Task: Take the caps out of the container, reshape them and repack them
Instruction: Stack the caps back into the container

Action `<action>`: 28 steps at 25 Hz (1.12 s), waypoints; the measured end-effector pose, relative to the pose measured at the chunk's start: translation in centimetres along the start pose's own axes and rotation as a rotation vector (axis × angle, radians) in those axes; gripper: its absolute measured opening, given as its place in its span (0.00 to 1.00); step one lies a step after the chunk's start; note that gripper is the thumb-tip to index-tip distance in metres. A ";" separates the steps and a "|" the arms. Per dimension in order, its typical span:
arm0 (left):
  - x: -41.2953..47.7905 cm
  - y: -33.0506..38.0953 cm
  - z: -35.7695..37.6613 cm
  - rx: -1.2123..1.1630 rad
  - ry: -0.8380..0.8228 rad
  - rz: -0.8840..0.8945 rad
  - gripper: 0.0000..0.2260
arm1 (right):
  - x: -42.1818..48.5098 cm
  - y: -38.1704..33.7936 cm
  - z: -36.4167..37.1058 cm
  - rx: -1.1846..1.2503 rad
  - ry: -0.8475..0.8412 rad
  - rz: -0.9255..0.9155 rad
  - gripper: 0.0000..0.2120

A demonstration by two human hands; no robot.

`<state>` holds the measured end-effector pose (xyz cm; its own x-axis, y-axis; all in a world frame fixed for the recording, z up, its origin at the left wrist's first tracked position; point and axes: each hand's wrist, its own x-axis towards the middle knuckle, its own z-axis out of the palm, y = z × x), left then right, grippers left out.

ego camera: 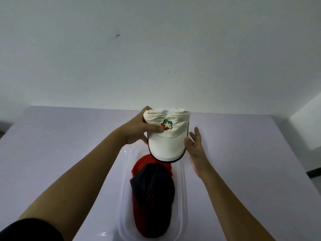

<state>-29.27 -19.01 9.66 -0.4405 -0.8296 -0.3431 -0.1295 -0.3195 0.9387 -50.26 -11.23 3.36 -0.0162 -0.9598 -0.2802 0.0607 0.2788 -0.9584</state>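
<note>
My left hand (137, 131) grips the white cap (167, 136) by the side of its crown, thumb pressed onto the front panel just beside the embroidered logo (166, 124), the remaining fingers wrapped behind and under the fabric; the cap is held up in the air over the far end of the container (182, 188), not touching it; its crown is soft cloth, crumpled into folds along the top, while the brim is stiff, smooth and rounded, edged with a thin dark piping, and points toward me; the logo is a ring of small coloured blocks, red, green, blue and yellow. My right hand (195, 145) is open, fingers spread and loosely extended, holding nothing; the thumb lies against the brim's right edge, the palm stands just beside it. The container is a clear, glossy plastic tub, long with rounded corners, resting on the pale matte table (60, 136); inside it lies a dark navy cap (154, 192), domed and slightly creased, with red fabric showing under it at both the far and near ends; whether that red is one cap or two, I cannot tell. Behind the table stands a plain white wall (156, 49).
</note>
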 end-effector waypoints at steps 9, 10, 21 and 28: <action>-2.3 -0.1 -5.7 -0.025 0.146 0.175 0.25 | -0.1 5.2 5.3 -0.934 -0.417 0.219 0.66; -2.2 -0.4 -5.8 -0.024 0.144 0.181 0.25 | -0.1 5.0 5.4 -0.979 -0.415 0.184 0.66; 0.3 -6.6 -3.2 0.208 0.113 0.213 0.25 | -5.7 4.7 5.2 -1.148 -0.484 -0.181 0.57; 0.2 -9.8 -2.4 0.308 -0.122 -0.121 0.19 | -6.1 4.7 4.9 -1.148 -0.465 -0.266 0.57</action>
<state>-25.95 -17.19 0.34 -0.5062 -0.7272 -0.4636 -0.4410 -0.2437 0.8638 -44.93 -4.23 0.79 0.4706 -0.8459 -0.2509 -0.7922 -0.2799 -0.5424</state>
